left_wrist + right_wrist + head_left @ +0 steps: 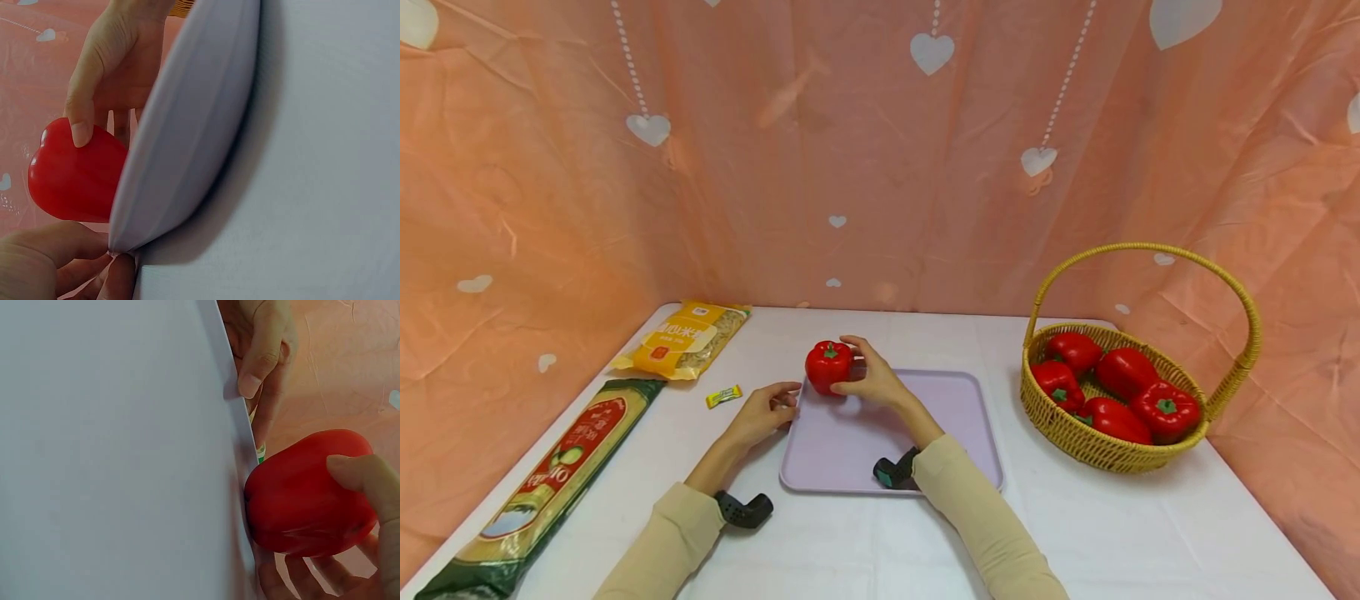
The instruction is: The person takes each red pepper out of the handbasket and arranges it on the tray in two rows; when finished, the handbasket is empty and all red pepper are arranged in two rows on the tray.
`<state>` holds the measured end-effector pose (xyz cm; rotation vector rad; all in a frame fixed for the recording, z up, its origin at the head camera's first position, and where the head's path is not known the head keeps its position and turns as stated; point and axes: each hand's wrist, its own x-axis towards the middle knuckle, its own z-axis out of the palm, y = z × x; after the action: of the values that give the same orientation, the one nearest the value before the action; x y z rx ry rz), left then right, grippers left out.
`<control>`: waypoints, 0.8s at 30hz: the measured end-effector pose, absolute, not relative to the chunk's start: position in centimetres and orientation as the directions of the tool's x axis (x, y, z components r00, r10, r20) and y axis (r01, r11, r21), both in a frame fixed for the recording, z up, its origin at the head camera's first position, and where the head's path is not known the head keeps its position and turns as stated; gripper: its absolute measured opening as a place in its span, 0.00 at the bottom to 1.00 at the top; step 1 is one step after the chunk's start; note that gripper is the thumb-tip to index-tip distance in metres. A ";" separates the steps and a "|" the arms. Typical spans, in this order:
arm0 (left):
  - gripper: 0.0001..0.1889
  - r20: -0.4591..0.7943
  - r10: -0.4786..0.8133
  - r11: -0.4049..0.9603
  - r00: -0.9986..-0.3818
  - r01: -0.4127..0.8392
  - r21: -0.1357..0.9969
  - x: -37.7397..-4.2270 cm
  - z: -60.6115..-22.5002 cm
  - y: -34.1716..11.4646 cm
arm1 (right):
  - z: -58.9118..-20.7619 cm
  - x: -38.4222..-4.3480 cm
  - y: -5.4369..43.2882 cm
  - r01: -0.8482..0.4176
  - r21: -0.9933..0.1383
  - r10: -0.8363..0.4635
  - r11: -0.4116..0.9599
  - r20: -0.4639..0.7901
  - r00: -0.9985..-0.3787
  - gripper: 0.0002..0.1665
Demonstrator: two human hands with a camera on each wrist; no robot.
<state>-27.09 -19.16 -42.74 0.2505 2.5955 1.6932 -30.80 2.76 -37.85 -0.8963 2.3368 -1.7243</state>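
Observation:
A red bell pepper (829, 368) with a green stem sits at the back left corner of a pale lilac tray (842, 454). My right hand (878, 382) holds it from the right, thumb on the near side and fingers round the far side. In the right wrist view the pepper (312, 494) overlaps the tray's rim. At the tray's left rim, my left hand (762, 417) pinches the edge between thumb and fingers. The left wrist view has these fingers (69, 244) right at the rim, just below the pepper (75, 175).
On the right stands a wicker basket (1075, 446) with a tall handle, holding several red peppers (1127, 372). At left lie a yellow bag of grain (688, 340), a small yellow packet (724, 397) and a long green-and-red package (550, 483). A pink curtain (880, 167) hangs behind the white table.

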 end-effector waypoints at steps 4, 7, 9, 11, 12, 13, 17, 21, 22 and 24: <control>0.24 0.068 0.153 0.384 -0.986 0.123 0.915 -27.1 -42.8 -19.1 | -38.7 -31.5 2.7 -0.412 -0.890 -0.510 0.194 0.267 -0.818 0.43; 0.24 0.066 0.150 0.387 -0.986 0.121 0.914 -27.1 -42.7 -19.1 | -40.1 -32.6 2.6 -0.423 -0.883 -0.500 0.203 0.278 -0.820 0.44; 0.24 0.070 0.151 0.394 -0.986 0.126 0.911 -27.1 -42.8 -19.2 | -40.4 -33.0 2.5 -0.426 -0.881 -0.498 0.208 0.280 -0.821 0.44; 0.23 0.068 0.148 0.400 -0.987 0.123 0.908 -27.1 -42.8 -19.2 | -40.5 -33.0 2.4 -0.428 -0.879 -0.495 0.211 0.282 -0.822 0.43; 0.23 0.071 0.149 0.400 -0.986 0.125 0.908 -27.1 -42.8 -19.2 | -40.5 -33.0 2.4 -0.429 -0.879 -0.494 0.208 0.284 -0.822 0.43; 0.23 0.072 0.152 0.402 -0.986 0.128 0.907 -27.1 -42.9 -19.2 | -40.5 -33.0 2.4 -0.431 -0.878 -0.493 0.207 0.287 -0.821 0.43; 0.23 0.067 0.147 0.403 -0.987 0.122 0.907 -27.1 -42.8 -19.2 | -40.6 -33.0 2.2 -0.428 -0.880 -0.486 0.204 0.289 -0.825 0.43; 0.23 0.059 0.139 0.401 -0.989 0.110 0.909 -27.1 -42.8 -19.2 | -40.6 -33.0 2.1 -0.427 -0.878 -0.478 0.215 0.287 -0.830 0.44; 0.23 0.061 0.143 0.402 -0.988 0.114 0.908 -27.1 -42.8 -19.2 | -40.6 -33.0 2.1 -0.427 -0.878 -0.476 0.216 0.287 -0.831 0.44; 0.23 0.059 0.143 0.401 -0.988 0.113 0.909 -27.2 -42.9 -19.2 | -40.6 -32.9 2.1 -0.429 -0.878 -0.477 0.213 0.289 -0.830 0.45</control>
<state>-27.18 -19.17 -42.86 0.2375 2.6057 1.6882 -32.91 2.10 -40.62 -0.9014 2.4117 -1.7225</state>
